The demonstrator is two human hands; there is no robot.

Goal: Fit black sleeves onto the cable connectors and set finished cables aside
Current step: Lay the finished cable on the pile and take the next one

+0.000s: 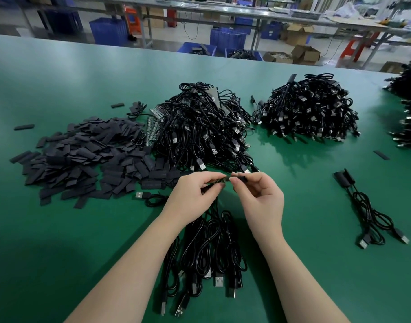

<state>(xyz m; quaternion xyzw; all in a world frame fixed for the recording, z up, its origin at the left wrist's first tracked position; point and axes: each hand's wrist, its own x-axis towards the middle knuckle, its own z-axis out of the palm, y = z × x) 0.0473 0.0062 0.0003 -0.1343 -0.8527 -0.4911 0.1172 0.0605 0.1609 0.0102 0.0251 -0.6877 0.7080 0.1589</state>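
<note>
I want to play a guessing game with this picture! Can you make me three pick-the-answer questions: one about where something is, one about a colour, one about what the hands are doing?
1. Where is the pile of loose black sleeves?
A. left of the cable heap
B. on the floor
C. in a blue bin

2. What colour is the table?
A. red
B. green
C. white

3. What is the right hand doing?
A. lying flat
B. pointing
C. pinching a black sleeve

Answers: 1 A, it lies beside the cable heap. 2 B, the top is green. 3 C, its fingers hold the sleeve near the left hand.
</note>
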